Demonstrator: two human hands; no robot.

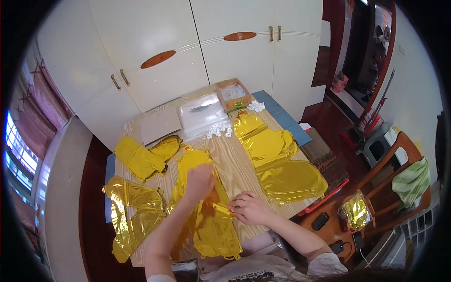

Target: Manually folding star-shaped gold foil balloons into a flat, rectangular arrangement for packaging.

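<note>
A flat gold foil balloon (217, 235) lies lengthwise on the wooden-patterned table in front of me, its near end close to my body. Over its middle is my left hand (201, 181), curled into a fist; what its fingers hold, if anything, is hidden. At the balloon's right edge my right hand (250, 208) has its fingertips pressed together on the foil. More flat foil pieces surround it: a gold foil balloon (282, 171) on the right, a gold foil piece (136, 157) at the upper left and a shiny gold foil piece (124, 211) at the lower left.
Beyond the foil are several small white rings (220, 131), a stack of clear plastic bags (199, 115), a pale flat sheet (159, 128), a cardboard box (238, 104) and a white bundle (256, 106). A wooden chair (408, 145) with a green-striped cloth (412, 181) stands at right.
</note>
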